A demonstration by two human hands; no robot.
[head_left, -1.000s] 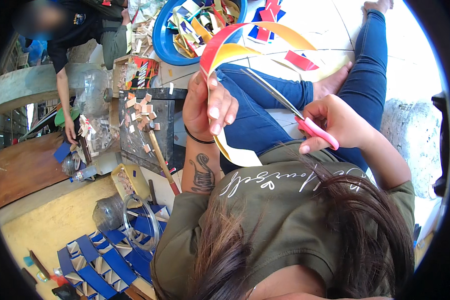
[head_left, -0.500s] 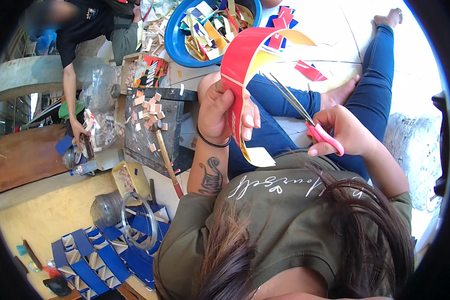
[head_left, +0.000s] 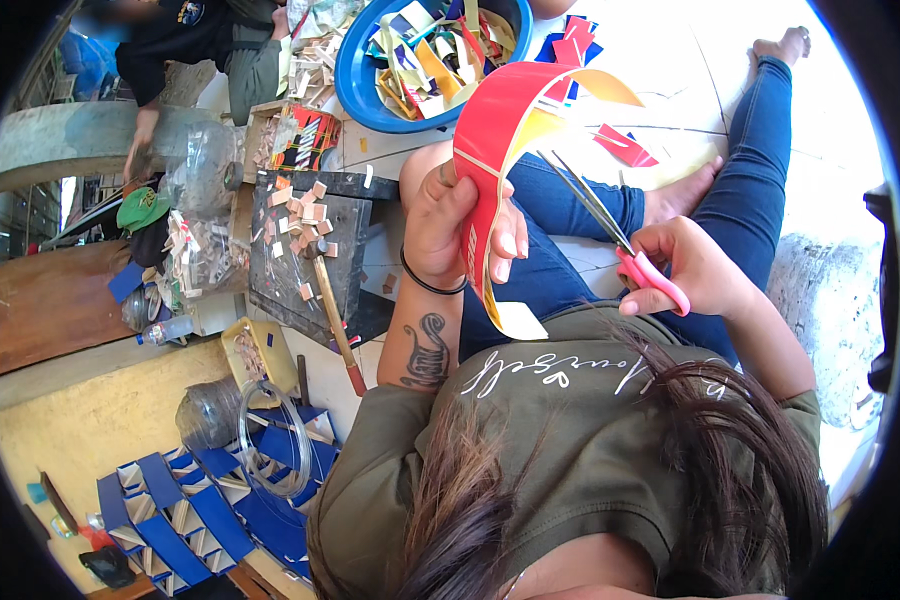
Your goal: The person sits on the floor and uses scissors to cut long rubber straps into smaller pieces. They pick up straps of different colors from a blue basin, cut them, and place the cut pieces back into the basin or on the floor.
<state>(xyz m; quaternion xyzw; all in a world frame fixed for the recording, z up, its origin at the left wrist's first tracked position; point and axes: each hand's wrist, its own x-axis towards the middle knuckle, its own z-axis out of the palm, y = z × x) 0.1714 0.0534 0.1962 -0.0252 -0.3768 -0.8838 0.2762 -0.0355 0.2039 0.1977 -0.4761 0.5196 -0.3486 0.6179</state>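
Observation:
A long red strip (head_left: pixel 480 130) with a yellowish underside curls upward in a wide arc. My left hand (head_left: pixel 445 225) is closed round its lower part, with the fingers behind and beside it. The strip's pale lower end hangs down near my shirt. To the right, my right hand (head_left: pixel 695 265) grips pink-handled scissors (head_left: pixel 654 284), fingers in the loops. Their blades point up and left, slightly parted, toward the inside of the curl and apart from the strip.
A blue basin (head_left: pixel 355 85) full of coloured scraps stands ahead. Red offcuts (head_left: pixel 625 147) lie on the tiles. To the left, a hammer (head_left: pixel 332 310) rests by a black block (head_left: pixel 300 265) with small wooden pieces. Blue slatted pieces (head_left: pixel 170 510) lie lower left. Another person (head_left: pixel 185 60) sits far left.
The other person's arm has drawn back from the wooden pieces, exposing a green cap. My hands, the strip and the scissors have barely shifted within the view.

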